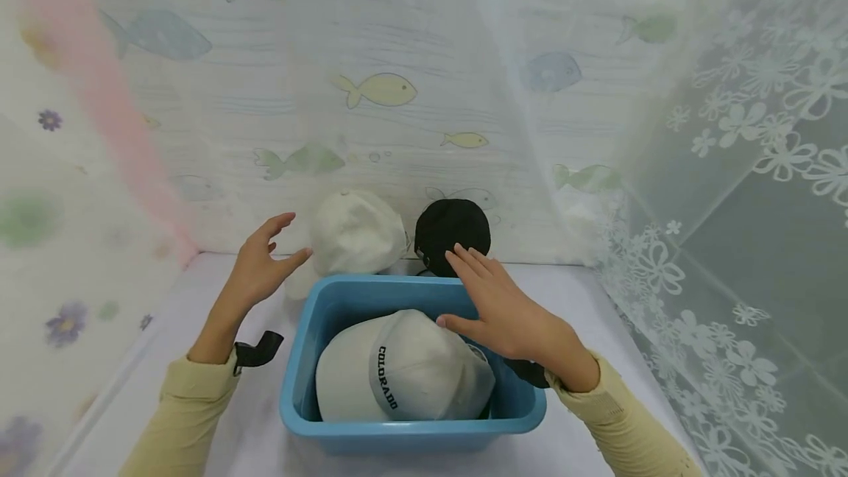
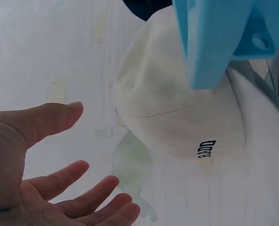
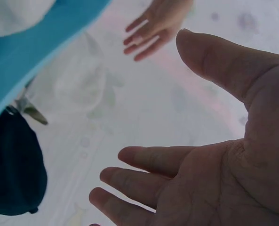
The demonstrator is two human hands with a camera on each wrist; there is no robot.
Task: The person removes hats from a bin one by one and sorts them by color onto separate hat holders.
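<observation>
1 blue bin, 3 caps

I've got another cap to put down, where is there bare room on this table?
Bare table lies right of the blue bin, toward the lace curtain, and left of it beside the left hand. It is crowded behind the bin, where the white cap and black cap sit; the bin holds a Colorado cap.

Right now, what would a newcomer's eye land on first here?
The blue tub in the middle of the table, with a white COLORADO cap lying in it. Behind it a cream cap and a black cap sit against the fish-print curtain. Both hands are open: the left hand beside the cream cap, the right hand above the tub.
</observation>
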